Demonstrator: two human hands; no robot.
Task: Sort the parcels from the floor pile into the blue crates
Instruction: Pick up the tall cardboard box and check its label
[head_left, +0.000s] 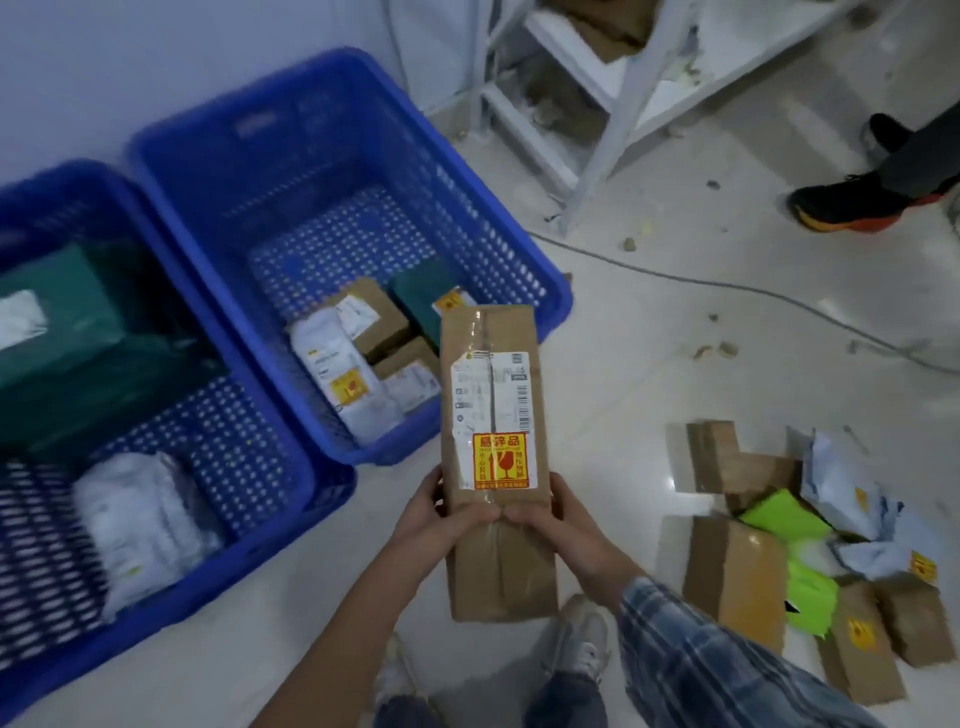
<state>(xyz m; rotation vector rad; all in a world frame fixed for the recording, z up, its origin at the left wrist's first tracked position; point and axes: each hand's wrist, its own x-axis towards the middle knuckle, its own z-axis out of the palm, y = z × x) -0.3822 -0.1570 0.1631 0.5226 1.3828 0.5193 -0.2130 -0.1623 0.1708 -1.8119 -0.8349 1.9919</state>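
I have a long brown cardboard parcel (493, 457) held up in front of me with both hands, label side toward the camera, so I judge this is the read-the-label step before choosing a crate. My left hand (441, 512) grips the parcel's left edge, fingers curled round it and thumb across the face; my right hand (558, 519) grips the right edge the same way, the two thumbs almost meeting at the middle seam. The parcel hangs above the floor (649, 338), its far end overlapping the near right corner of the right blue crate (550, 291). It carries a white shipping label and a red and yellow fragile sticker (500, 461).

The right crate already holds several small boxes and a white bag bunched in its near right corner. The left blue crate (291, 457) holds dark green packages at its far left and a white bag near its front. The floor pile (810, 545) lies to my right, still holding brown boxes, grey bags and a lime green packet.

Next I would need to pick the crate, then lower the parcel in gently given the sticker, laying it flat on the bare mesh of the floor rather than on the small boxes
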